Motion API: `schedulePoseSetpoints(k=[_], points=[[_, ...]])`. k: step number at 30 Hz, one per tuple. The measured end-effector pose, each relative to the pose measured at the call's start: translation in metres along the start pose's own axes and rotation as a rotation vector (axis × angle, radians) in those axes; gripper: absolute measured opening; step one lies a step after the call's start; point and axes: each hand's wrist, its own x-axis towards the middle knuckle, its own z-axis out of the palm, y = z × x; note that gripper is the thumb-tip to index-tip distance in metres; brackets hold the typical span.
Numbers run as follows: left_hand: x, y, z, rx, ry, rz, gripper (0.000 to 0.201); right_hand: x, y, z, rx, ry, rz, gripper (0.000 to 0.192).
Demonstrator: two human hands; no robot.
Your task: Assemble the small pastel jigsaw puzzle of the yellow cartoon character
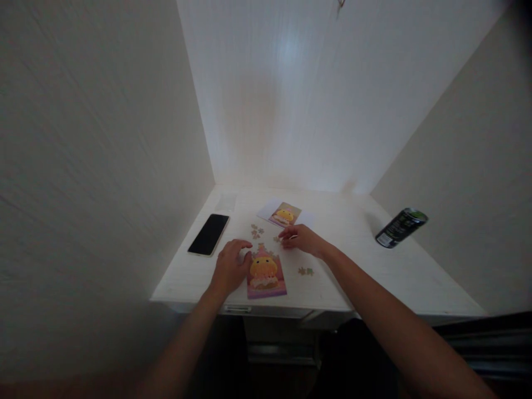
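Note:
A partly assembled jigsaw puzzle [265, 274] with a yellow cartoon figure lies near the front edge of the table, its upper edge jagged. My left hand [233, 265] rests at its left side, thumb and fingers apart, the thumb touching the puzzle's edge. Above the puzzle's upper right, my right hand [300, 239] has its fingertips curled at a small puzzle piece [276, 239], which it seems to hold. A few loose puzzle pieces [256, 231] lie above the puzzle. Two more pieces [306, 271] are to its right, below my right forearm.
A picture card [285, 214] showing the same figure lies on white paper behind my right hand. On the left are a dark-screened phone [209, 235] and a clear plastic sheet [226, 202]. A black can [401, 228] stands at the right. Walls enclose the white table [344, 221].

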Motion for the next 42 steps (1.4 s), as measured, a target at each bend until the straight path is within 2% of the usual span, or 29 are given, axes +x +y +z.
schedulePoseSetpoints(k=[3, 7, 10, 23, 32, 37, 42], points=[[-0.001, 0.006, 0.001, 0.022, -0.110, 0.076, 0.022, -0.004, -0.004, 0.008, 0.134, 0.010, 0.080, 0.021], [-0.001, 0.013, 0.001, 0.065, -0.245, 0.153, 0.036, -0.001, -0.008, 0.015, 0.000, -0.002, 0.034, 0.014], [-0.002, 0.015, 0.002, 0.099, -0.290, 0.181, 0.041, 0.002, -0.008, 0.018, -0.049, -0.034, 0.007, 0.011], [-0.002, 0.015, 0.003, 0.161, -0.303, 0.193, 0.041, 0.001, -0.014, 0.014, -0.372, -0.032, -0.063, 0.008], [-0.002, 0.016, 0.002, 0.170, -0.306, 0.202, 0.040, 0.001, -0.013, 0.016, -0.373, -0.035, -0.061, 0.009], [-0.002, 0.014, 0.004, 0.172, -0.307, 0.205, 0.043, 0.002, -0.011, 0.018, -0.337, -0.059, -0.050, 0.016], [-0.002, 0.014, 0.003, 0.175, -0.304, 0.206, 0.040, 0.001, -0.015, 0.016, -0.365, -0.088, -0.062, 0.010]])
